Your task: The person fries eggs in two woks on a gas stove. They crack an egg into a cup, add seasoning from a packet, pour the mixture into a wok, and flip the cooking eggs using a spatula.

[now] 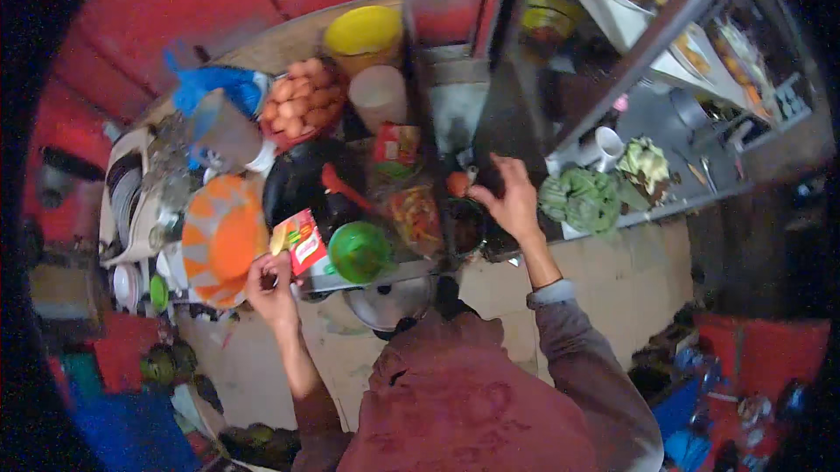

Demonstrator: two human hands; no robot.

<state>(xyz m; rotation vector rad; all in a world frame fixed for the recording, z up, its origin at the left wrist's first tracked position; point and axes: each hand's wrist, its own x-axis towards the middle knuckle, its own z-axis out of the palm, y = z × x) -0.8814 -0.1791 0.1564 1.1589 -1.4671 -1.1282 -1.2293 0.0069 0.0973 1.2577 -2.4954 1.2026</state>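
My left hand [272, 285] is at the front of the worktop, its fingers pinched at the lower left edge of a red Knorr packet [305, 245]. Right of the packet stands a green plastic cup or bowl [357, 250], and behind it is a dark pan [292, 173]. My right hand [514, 203] reaches over the dark gap between the two work areas, with thumb and fingers spread. Close to its thumb tip is a small reddish round thing [458, 183], blurred; whether they touch is unclear. Below that thing sits a dark container [464, 226].
A basket of eggs [298, 101], an orange-patterned plate [226, 239] and a yellow-topped tub [364, 32] crowd the worktop. A clear bag of food [415, 216] lies centrally. Cabbage [581, 200] and a white mug [602, 147] are rightward. A metal pot lid [390, 301] is below the front edge.
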